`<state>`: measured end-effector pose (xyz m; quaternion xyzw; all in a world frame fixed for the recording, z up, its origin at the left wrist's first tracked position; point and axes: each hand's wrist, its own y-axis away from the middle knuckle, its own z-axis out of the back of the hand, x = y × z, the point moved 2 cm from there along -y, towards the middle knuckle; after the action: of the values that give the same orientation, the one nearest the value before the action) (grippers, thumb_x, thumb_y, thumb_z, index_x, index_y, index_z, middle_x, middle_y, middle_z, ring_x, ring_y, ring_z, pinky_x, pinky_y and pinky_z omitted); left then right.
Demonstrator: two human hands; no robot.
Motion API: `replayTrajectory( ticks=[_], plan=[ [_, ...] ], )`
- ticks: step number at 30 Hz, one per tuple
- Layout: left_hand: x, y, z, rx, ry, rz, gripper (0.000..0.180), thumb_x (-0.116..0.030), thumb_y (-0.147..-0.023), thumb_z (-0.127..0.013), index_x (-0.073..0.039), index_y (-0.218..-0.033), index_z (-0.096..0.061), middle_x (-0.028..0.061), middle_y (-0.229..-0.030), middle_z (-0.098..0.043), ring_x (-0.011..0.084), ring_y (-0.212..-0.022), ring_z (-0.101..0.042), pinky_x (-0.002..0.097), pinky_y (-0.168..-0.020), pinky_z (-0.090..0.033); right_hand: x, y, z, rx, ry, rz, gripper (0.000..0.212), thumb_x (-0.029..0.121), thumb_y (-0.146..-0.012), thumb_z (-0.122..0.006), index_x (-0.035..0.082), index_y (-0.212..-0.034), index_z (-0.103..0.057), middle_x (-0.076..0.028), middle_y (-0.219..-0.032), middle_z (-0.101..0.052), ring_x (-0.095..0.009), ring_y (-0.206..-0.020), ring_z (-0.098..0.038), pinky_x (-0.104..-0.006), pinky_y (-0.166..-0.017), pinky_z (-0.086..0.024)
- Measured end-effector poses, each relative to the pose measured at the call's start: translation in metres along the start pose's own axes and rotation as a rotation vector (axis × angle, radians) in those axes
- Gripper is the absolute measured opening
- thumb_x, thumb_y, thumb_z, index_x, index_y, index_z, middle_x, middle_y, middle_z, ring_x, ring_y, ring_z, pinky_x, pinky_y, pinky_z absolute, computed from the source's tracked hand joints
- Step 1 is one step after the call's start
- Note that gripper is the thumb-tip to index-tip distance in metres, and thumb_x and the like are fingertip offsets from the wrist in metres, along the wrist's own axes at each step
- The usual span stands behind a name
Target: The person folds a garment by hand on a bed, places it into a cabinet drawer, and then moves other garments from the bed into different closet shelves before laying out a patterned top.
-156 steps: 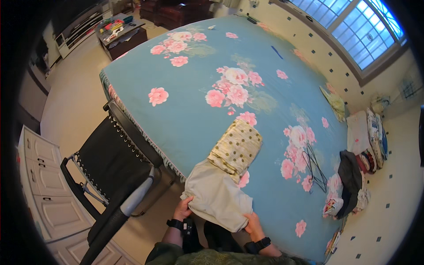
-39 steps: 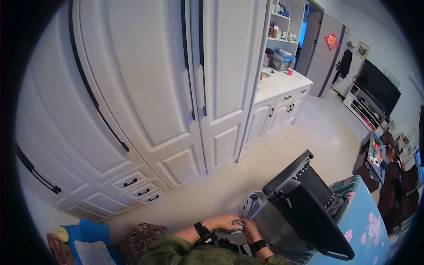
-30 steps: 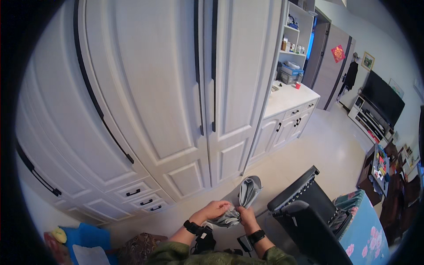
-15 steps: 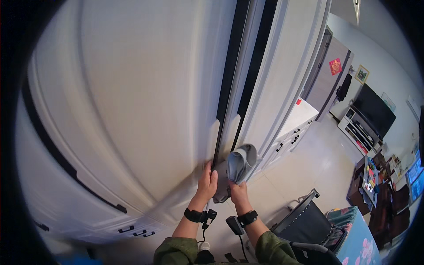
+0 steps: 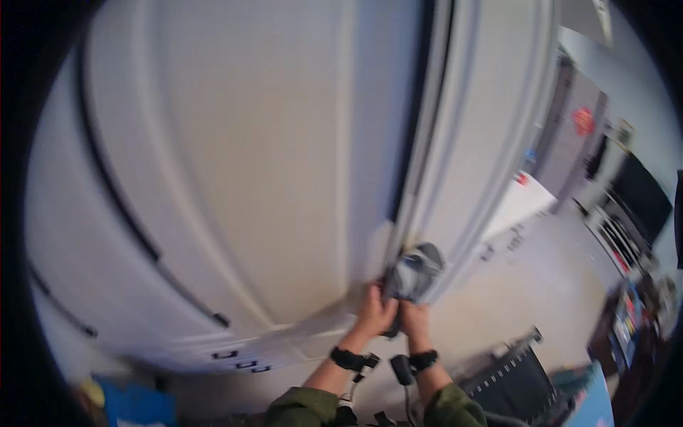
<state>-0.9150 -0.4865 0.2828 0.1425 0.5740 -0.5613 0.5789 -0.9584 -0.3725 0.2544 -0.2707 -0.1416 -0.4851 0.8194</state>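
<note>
While right fingers pinch grey cloth | it juts beyond them | left fingers' state unclear

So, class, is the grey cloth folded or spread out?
Folded: the grey cloth forms a compact bundle in the right hand; blur hides its finer layers.

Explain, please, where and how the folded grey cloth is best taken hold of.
Probably at the lower end of the folded grey cloth, from below: it narrows there, at the right grip, and spreads wider above, with the white wardrobe behind.
</note>
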Motion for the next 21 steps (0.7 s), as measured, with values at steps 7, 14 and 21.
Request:
replayTrajectory(
  ticks=[7, 14, 21],
  plan=[
    [-0.051, 0.09, -0.003, -0.097, 0.111, -0.038, 0.028, -0.012, -0.075, -0.051, -0.002, -0.097, -0.037, 0.0106, -0.087, -0.042, 0.0191, -0.08, -0.042, 0.03, -0.071, -0.038, -0.008, 0.046, 0.006, 0.103, -1.553, -0.075, 0.019, 0.014, -0.076, -0.044, 0.002, -0.084, -0.056, -0.01, -0.071, -0.055, -0.017, -0.068, -0.051, -0.0331, -0.058, -0.043],
    [-0.08, 0.159, -0.004, -0.155, -0.165, -0.218, 0.022, -0.019, -0.08, -0.051, -0.007, -0.079, -0.033, 0.0066, -0.066, -0.036, 0.0175, -0.058, -0.033, 0.0308, -0.056, -0.032, -0.068, 0.138, 0.015, 0.436, -1.26, -0.081, 0.028, 0.026, -0.079, -0.047, -0.002, -0.075, -0.045, -0.006, -0.068, -0.044, -0.015, -0.059, -0.039, -0.0293, -0.05, -0.03],
    [-0.064, 0.22, 0.049, -0.118, -0.177, 0.231, 0.021, -0.022, -0.088, -0.034, -0.003, -0.088, -0.04, 0.0112, -0.075, -0.04, 0.0221, -0.065, -0.039, 0.0344, -0.06, -0.034, -0.021, 0.178, -0.005, 0.619, -1.295, -0.059, 0.028, 0.019, -0.076, -0.052, 0.004, -0.055, -0.042, 0.0, -0.048, -0.038, -0.009, -0.04, -0.031, -0.0257, -0.036, -0.022]
  ],
)
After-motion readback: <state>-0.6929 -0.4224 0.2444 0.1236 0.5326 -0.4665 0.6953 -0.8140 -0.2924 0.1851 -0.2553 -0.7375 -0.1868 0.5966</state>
